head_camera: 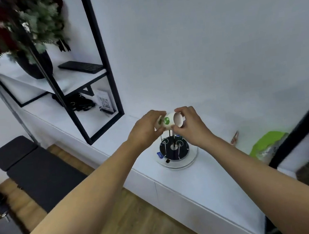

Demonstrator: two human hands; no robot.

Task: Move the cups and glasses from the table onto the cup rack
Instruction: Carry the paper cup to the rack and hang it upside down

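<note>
— Above the cup rack [174, 148], what have you got?

— One white cup [167, 122] with green round marks, tipped on its side, mouth turned to my right. My left hand [145, 130] curls round its base end, and my right hand [190, 127] pinches the rim with thumb and fingertips. Both hands grip it; it hangs in the air right over the rack's thin posts.

— How much room around the rack?

— It stands on a white counter [204, 178], near the front edge, on a round clear plate [190, 161]. Bare counter runs to the left of it as far as the black-framed shelf unit [95, 69]. To the right, well apart, lie a small reddish thing [235, 137] and a green bag [267, 144]. Behind is plain white wall.

— Count things for me.

— One cup, one rack. I can make out two wire loops and a few upright posts on its dark round base; the exact number is too blurred to tell. No cup hangs on it that I can see.

— And the shelves?

— Upper shelf: one dark pot with a green, red-ribboned plant [27, 35], and one black keyboard [80, 67]. Lower: a dark bundle and a card with a QR code [104, 102]. On the floor to the left stands a dark bench [31, 168]
</note>
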